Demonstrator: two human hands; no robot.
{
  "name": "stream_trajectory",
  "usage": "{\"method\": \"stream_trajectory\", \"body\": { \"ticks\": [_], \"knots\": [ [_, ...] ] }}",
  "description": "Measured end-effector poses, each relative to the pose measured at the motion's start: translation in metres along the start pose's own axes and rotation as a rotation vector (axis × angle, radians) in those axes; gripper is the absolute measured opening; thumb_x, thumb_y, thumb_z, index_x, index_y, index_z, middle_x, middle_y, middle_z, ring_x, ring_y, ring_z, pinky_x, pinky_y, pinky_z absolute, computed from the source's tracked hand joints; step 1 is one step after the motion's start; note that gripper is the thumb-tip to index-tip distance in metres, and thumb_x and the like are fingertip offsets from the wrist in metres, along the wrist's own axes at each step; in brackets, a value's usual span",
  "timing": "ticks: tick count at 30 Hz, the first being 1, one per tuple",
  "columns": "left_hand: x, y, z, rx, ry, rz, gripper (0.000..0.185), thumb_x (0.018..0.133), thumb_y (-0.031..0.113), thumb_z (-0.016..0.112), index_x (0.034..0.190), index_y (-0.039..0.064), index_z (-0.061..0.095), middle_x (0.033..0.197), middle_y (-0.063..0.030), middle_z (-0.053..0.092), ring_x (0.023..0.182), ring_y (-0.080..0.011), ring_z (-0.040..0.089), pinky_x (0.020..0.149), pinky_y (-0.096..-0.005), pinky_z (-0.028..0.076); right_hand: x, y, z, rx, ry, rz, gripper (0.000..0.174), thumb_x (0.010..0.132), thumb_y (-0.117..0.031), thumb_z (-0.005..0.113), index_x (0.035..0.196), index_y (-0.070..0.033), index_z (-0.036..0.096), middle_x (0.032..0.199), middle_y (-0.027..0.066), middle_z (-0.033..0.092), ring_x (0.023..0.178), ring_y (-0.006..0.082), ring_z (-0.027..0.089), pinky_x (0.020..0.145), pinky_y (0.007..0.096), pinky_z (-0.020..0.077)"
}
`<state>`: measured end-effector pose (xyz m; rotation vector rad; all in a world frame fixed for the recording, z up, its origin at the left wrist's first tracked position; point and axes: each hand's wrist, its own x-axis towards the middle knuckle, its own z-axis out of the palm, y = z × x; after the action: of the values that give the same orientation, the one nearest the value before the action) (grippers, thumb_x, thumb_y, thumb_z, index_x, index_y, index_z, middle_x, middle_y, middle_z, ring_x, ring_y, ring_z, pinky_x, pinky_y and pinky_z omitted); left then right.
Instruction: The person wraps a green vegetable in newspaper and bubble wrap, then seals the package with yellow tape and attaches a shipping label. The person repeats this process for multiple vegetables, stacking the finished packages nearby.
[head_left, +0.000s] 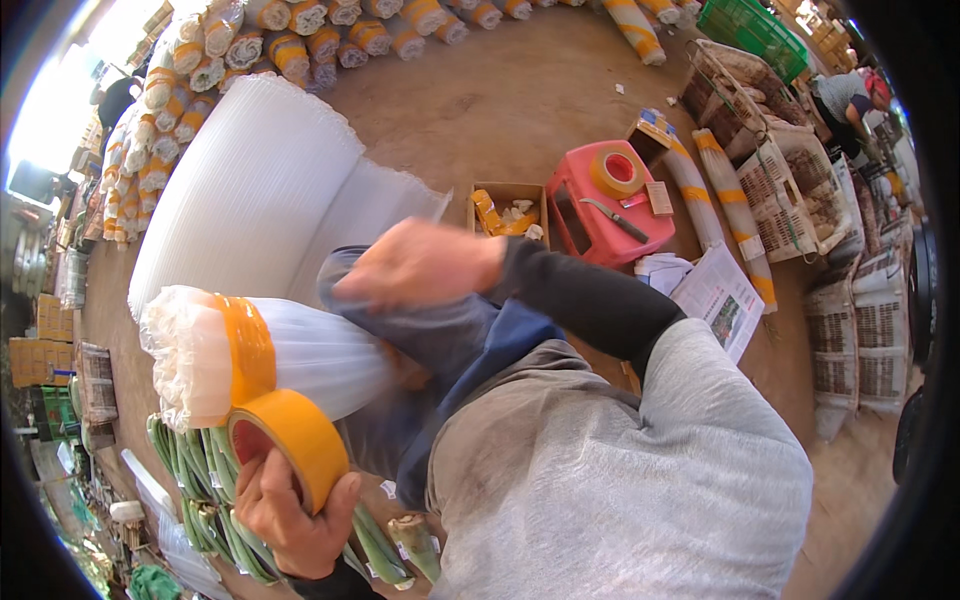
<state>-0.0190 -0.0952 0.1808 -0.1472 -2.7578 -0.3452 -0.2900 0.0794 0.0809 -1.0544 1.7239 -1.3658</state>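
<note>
My left hand (300, 510) grips a roll of orange packing tape (300, 442), fingers through its core. The roll touches a thick foam-wrapped bundle (322, 352) lying beside my legs, with an orange tape band (247, 349) around its near end. Part of the bundle is hidden behind my leg. Blurred by motion, my right hand (420, 262) is over my knee; whether it holds anything cannot be made out. A large stack of white foam sheet (247, 180) spreads on the ground beyond it.
A pink stool (600, 240) bears another tape roll (616, 171) and a knife (615, 220). Beside it sits a cardboard box (510, 187) with tape scraps. Taped rolls (300, 45) are piled behind. Green stalks (217, 517) lie below; crates (784, 187) and a person (844, 105) are at right.
</note>
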Motion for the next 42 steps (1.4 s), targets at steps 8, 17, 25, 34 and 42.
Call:
{"method": "stream_trajectory", "body": {
  "ticks": [8,17,25,34,42],
  "knots": [
    [-0.001,-0.010,-0.027,-0.135,-0.068,-0.187,0.052,0.092,0.026,0.070,0.128,-0.010,0.060,0.099,-0.0197,0.073,0.092,-0.0316,0.070,0.089,-0.0409,0.052,-0.243,0.332,-0.152,-1.108,0.913,0.582,0.032,0.089,-0.013,0.061,0.116,0.003,0.066,0.108,0.0239,0.068,0.105,0.0423,0.064,0.093,0.0509,0.0515],
    [0.023,-0.041,-0.037,-0.064,0.073,-0.107,0.038,0.083,0.013,0.079,0.115,-0.001,0.066,0.083,-0.0130,0.073,0.074,-0.0329,0.072,0.081,-0.0422,0.055,-0.291,0.365,-0.120,-0.850,0.840,0.409,0.045,0.083,-0.006,0.073,0.127,-0.005,0.063,0.117,0.0155,0.067,0.110,0.0338,0.064,0.098,0.0441,0.0509],
    [-0.017,-0.049,-0.035,0.114,0.242,-0.208,0.036,0.080,0.019,0.083,0.109,0.001,0.070,0.073,-0.0118,0.070,0.061,-0.0300,0.069,0.065,-0.0372,0.055,-0.109,0.138,-0.009,0.109,0.534,0.045,0.028,0.103,-0.008,0.057,0.130,-0.002,0.055,0.109,0.0036,0.061,0.092,0.0119,0.059,0.079,0.0256,0.0505],
    [-0.039,-0.039,-0.057,0.130,0.164,-0.406,0.030,0.085,0.021,0.080,0.105,0.000,0.071,0.079,-0.0145,0.071,0.065,-0.0304,0.068,0.064,-0.0382,0.053,-0.001,-0.006,0.107,0.352,-0.204,-0.360,0.035,0.103,-0.007,0.055,0.137,-0.002,0.048,0.085,0.0014,0.059,0.066,0.0063,0.051,0.061,0.0208,0.0422],
    [-0.038,-0.035,-0.055,0.162,0.171,-0.396,0.031,0.083,0.024,0.083,0.102,0.002,0.072,0.075,-0.0153,0.069,0.062,-0.0314,0.067,0.063,-0.0384,0.054,0.022,-0.018,0.150,0.121,-0.101,-0.435,0.030,0.104,-0.014,0.055,0.130,0.000,0.056,0.087,0.0135,0.065,0.075,0.0252,0.064,0.073,0.0331,0.0516]
  ]
}}
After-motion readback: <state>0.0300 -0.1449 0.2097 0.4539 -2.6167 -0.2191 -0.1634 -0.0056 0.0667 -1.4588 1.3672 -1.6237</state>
